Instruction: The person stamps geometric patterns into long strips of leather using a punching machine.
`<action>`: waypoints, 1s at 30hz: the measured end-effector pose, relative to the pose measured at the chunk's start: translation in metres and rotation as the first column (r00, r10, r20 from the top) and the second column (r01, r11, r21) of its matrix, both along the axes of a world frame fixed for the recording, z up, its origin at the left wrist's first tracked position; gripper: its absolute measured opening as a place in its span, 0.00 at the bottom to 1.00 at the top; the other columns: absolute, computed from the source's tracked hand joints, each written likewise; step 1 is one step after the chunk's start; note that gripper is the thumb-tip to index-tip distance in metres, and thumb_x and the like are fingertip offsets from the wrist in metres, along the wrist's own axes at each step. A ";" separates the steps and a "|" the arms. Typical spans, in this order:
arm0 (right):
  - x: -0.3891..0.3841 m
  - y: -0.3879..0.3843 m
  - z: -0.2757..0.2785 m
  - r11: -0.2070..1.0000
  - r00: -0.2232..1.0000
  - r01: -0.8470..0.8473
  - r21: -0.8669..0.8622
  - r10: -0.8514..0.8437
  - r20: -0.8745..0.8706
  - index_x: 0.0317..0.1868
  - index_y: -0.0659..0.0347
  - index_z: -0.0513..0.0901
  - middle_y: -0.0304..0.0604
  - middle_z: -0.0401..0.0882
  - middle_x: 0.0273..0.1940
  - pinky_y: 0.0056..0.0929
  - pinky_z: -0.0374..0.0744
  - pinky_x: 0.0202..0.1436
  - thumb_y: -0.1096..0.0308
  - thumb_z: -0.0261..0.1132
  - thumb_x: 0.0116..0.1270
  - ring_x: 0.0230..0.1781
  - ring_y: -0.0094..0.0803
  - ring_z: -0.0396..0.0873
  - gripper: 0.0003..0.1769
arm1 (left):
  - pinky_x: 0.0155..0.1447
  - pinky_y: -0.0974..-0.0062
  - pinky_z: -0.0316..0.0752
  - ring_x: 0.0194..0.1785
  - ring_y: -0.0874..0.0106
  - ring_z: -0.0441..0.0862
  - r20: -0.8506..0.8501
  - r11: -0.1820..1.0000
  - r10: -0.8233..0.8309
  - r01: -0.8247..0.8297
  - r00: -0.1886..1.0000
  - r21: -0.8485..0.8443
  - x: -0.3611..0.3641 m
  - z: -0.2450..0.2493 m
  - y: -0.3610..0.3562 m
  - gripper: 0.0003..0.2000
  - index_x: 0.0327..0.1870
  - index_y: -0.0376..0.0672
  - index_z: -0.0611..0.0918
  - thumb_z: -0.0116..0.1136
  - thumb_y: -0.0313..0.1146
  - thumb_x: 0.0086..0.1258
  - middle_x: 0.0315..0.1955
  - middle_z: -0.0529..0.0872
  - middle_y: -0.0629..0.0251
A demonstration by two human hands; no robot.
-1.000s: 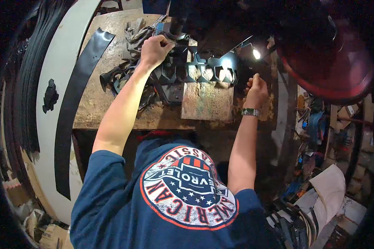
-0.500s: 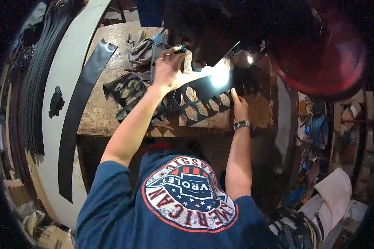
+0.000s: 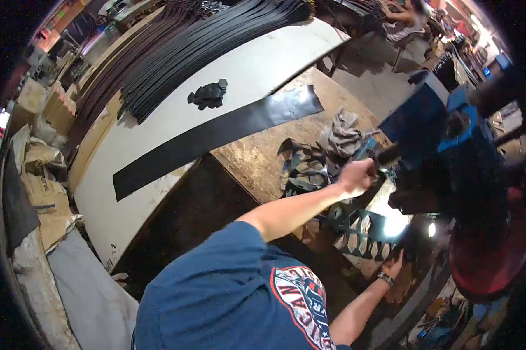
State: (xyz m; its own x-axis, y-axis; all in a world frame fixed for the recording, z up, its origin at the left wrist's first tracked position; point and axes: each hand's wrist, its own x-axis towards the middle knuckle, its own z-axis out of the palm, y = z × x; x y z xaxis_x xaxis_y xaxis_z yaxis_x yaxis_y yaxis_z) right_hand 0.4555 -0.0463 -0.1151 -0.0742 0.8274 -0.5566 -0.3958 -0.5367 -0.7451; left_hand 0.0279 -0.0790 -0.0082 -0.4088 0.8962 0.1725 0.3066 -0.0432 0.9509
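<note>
My left hand (image 3: 358, 177) is closed beside the dark machine, just above the lit work area; what its fingers hold is hidden. My right hand (image 3: 393, 265), with a watch at the wrist, lies at the right end of a black sheet (image 3: 353, 243) with a row of pointed cut-outs, its fingers apart. A bright lamp (image 3: 396, 225) shines over the sheet. Dark cut pieces (image 3: 307, 169) are heaped left of my left hand, below a crumpled grey cloth (image 3: 341, 134).
A long black strip (image 3: 216, 131) spans the white table (image 3: 108, 201) and the wooden bench (image 3: 245, 160). Stacked black strips (image 3: 204, 52) and a small black stack (image 3: 207, 94) lie on the white table. The blue machine (image 3: 417, 119) and its red round part (image 3: 489, 245) stand right. A person sits far back.
The view has swung left, bringing more of the white table and the room behind into sight. My left hand's fingers have closed, and my right hand's fingers now look more spread.
</note>
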 end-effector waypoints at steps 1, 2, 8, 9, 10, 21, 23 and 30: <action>-0.004 0.005 0.001 0.995 0.994 0.088 -0.047 -0.085 0.069 0.54 0.55 0.83 0.36 0.84 0.44 0.16 0.69 0.21 0.51 0.65 0.71 0.27 0.21 0.74 0.19 | 0.43 0.68 0.78 0.38 0.62 0.86 0.062 0.999 0.021 -0.022 0.998 0.026 -0.026 0.015 -0.026 0.09 0.43 0.39 0.82 0.66 0.27 0.62 0.34 0.87 0.54; -0.008 0.010 0.001 0.980 0.976 0.180 -0.086 -0.166 0.141 0.53 0.55 0.83 0.36 0.84 0.44 0.16 0.70 0.21 0.52 0.65 0.71 0.28 0.21 0.75 0.19 | 0.43 0.70 0.78 0.38 0.70 0.85 0.044 0.998 0.068 -0.068 0.997 0.015 -0.062 0.025 -0.051 0.08 0.42 0.39 0.83 0.66 0.29 0.64 0.34 0.88 0.57; 0.036 0.022 -0.037 0.982 0.991 0.136 0.135 -0.135 -0.017 0.56 0.61 0.81 0.44 0.83 0.54 0.35 0.78 0.58 0.58 0.58 0.77 0.50 0.35 0.82 0.18 | 0.36 0.73 0.80 0.29 0.71 0.86 -0.146 0.761 0.647 -0.644 0.748 0.076 -0.362 -0.038 -0.151 0.08 0.33 0.38 0.88 0.67 0.34 0.60 0.27 0.90 0.59; 0.041 0.025 -0.035 0.984 0.987 0.159 0.086 -0.155 -0.043 0.56 0.61 0.81 0.44 0.83 0.54 0.35 0.78 0.58 0.58 0.58 0.77 0.50 0.35 0.82 0.17 | 0.36 0.73 0.80 0.29 0.71 0.86 -0.157 0.737 0.673 -0.673 0.723 0.059 -0.410 -0.049 -0.162 0.08 0.34 0.38 0.88 0.67 0.33 0.60 0.27 0.90 0.59; 0.047 0.027 -0.032 0.983 0.982 0.179 0.036 -0.177 -0.064 0.55 0.62 0.81 0.45 0.83 0.54 0.36 0.79 0.58 0.59 0.58 0.77 0.50 0.35 0.82 0.17 | 0.36 0.73 0.80 0.28 0.71 0.86 -0.168 0.711 0.697 -0.702 0.697 0.039 -0.444 -0.056 -0.172 0.07 0.34 0.38 0.88 0.67 0.32 0.60 0.27 0.90 0.59; 0.036 0.012 0.016 0.969 0.965 0.239 -0.059 -0.244 -0.099 0.59 0.64 0.80 0.48 0.81 0.58 0.39 0.77 0.64 0.66 0.55 0.76 0.59 0.44 0.78 0.17 | 0.51 0.60 0.77 0.46 0.52 0.83 -0.265 0.996 0.034 -0.010 0.964 0.092 -0.194 0.009 -0.126 0.20 0.40 0.37 0.84 0.71 0.46 0.58 0.39 0.85 0.51; 0.038 0.007 0.016 0.980 0.995 -0.099 0.172 0.101 0.002 0.62 0.66 0.78 0.50 0.80 0.60 0.41 0.75 0.67 0.69 0.54 0.75 0.61 0.44 0.76 0.19 | 0.60 0.54 0.71 0.55 0.52 0.79 -0.363 0.991 -0.044 0.087 0.931 0.104 -0.100 0.008 -0.119 0.30 0.50 0.38 0.82 0.69 0.55 0.57 0.49 0.82 0.51; -0.023 -0.016 0.061 0.942 0.899 0.324 0.091 -0.276 -0.341 0.57 0.69 0.78 0.52 0.83 0.52 0.35 0.84 0.49 0.60 0.54 0.77 0.48 0.41 0.82 0.20 | 0.38 0.59 0.75 0.34 0.56 0.83 -0.505 0.973 -0.228 0.219 0.833 -0.077 -0.006 0.023 -0.087 0.21 0.36 0.41 0.81 0.74 0.48 0.51 0.29 0.83 0.56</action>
State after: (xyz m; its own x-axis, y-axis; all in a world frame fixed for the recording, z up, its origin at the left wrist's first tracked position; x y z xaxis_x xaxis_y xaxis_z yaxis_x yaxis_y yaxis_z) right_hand 0.4320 -0.0625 -0.0542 0.0369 0.9066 -0.4203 -0.7501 -0.2527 -0.6111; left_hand 0.0224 -0.1664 0.0151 -0.0563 0.9567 0.2856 0.7292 -0.1560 0.6663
